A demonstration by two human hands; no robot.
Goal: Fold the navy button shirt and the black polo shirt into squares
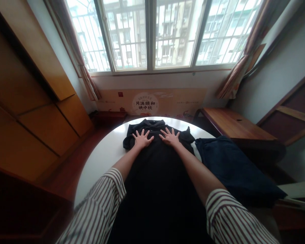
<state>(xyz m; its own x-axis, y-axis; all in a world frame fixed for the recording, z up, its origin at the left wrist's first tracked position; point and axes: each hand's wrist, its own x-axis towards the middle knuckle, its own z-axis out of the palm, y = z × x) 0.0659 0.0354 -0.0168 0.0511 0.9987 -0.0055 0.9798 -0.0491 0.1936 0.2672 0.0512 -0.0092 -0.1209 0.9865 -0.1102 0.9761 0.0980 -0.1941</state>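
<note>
A black collared shirt (157,169) lies spread flat down the middle of a round white table (104,152), its collar at the far end. My left hand (142,138) rests flat on the shirt's upper left, fingers spread. My right hand (170,136) lies flat on the upper right, fingers spread too. Both hands are open and hold nothing. My arms wear striped sleeves.
A dark blue folded garment (234,169) lies on the table's right side. A wooden bench (234,123) stands at the right under the window. Wooden cabinets (40,118) line the left wall. A printed board (152,101) leans against the wall below the window.
</note>
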